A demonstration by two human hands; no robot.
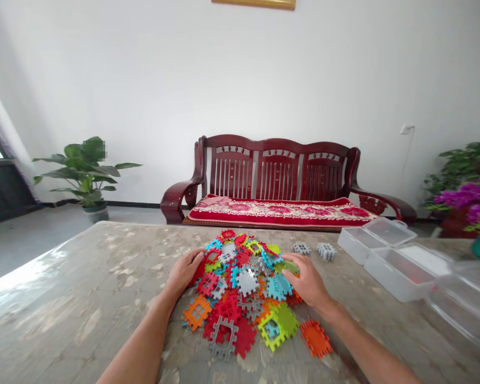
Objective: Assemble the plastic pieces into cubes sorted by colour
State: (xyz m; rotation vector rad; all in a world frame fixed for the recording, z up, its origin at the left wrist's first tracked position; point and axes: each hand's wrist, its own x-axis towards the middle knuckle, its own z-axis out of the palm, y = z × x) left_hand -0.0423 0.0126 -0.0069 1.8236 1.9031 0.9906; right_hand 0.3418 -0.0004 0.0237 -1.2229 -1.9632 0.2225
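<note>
Item: one heap of interlocking plastic tiles (229,306), mixed colours, loose, on the patterned cloth of the bench (116,298), lying between the two hands.

Handling (judged by eye): each tile probably light and stiff, smooth enough to slide over its neighbours, not notably fragile. Best held by opposite toothed edges, or by the bar of a frame where the middle is cut out. Overlapping teeth may catch and drag a second tile along.

Appearance: squarish plates with square-notched rims, in red, orange, lime, light blue and grey. Some solid, as the orange-red tile (316,338) lying apart at the near right; some windowed, as the orange four-pane tile (197,312); some open, as the grey frame tile (224,350) at the near end. Many lie tilted on others.

Left hand (186,271): against the heap's left side, beside red tiles; fingertips partly hidden, so whether the grip is closed on anything cannot be told.

Right hand (306,277): at the heap's right side, thumb and fingers parted about a green tile (288,266); whether the grip pinches it cannot be told.

Adjacent: two grey tile groups (327,250) behind the right hand; clear plastic boxes (400,285) farther right.
</note>
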